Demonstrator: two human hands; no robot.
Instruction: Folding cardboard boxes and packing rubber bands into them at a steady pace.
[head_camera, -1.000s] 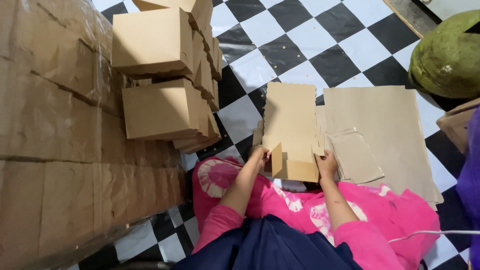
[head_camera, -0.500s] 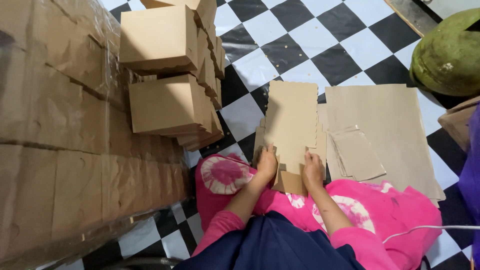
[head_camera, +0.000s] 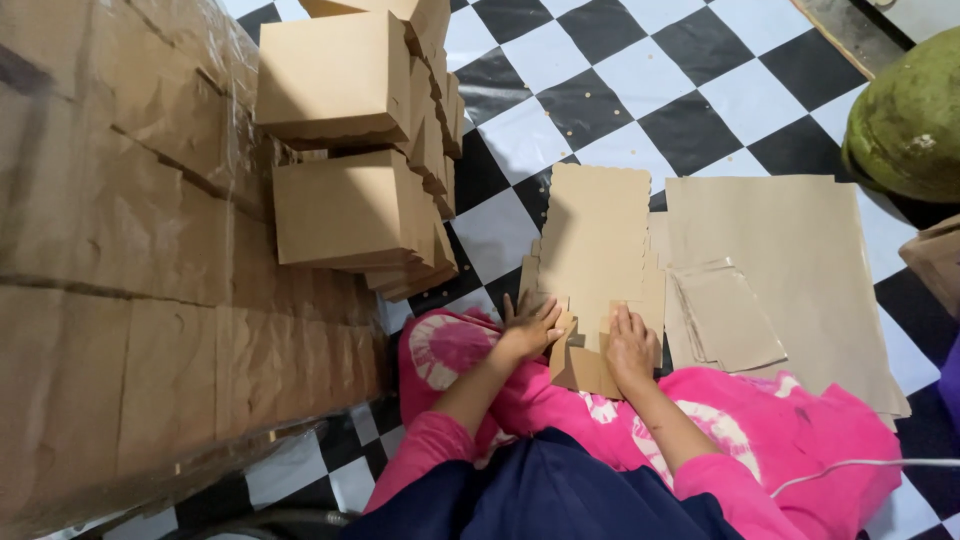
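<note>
Left hand: the left hand (head_camera: 532, 328) is laid flat, fingers spread, on the near left edge of the flat cardboard blank (head_camera: 598, 250); nothing is clamped in it.
Right hand: the right hand (head_camera: 630, 347) is pressed palm-down on the near end of the same blank, fingers together; whether an edge is pinched under it cannot be told.
Hands, relation: the two are set close side by side, not touching, a small folded flap (head_camera: 572, 362) being seen between and just below them.
Cardboard blank: it is spread on the checkered floor (head_camera: 560, 90), running away from the hands; its near end is rested against the pink-clad lap (head_camera: 760, 430).
Right of the hands: a large sheet of brown paper (head_camera: 800, 240) is laid on the floor, with a smaller stack of brown sheets (head_camera: 725, 315) on it, just beside the right hand.
Left of and beyond the left hand: folded cardboard boxes (head_camera: 345, 205) are stacked in a pile.
Far left: big wrapped brown bales (head_camera: 110, 260) are seen, well apart from the hands.
Far right, beyond: a green rounded object (head_camera: 915, 110) is partly in view.
Near right: a white cord (head_camera: 860, 465) is trailed across the pink cloth.
</note>
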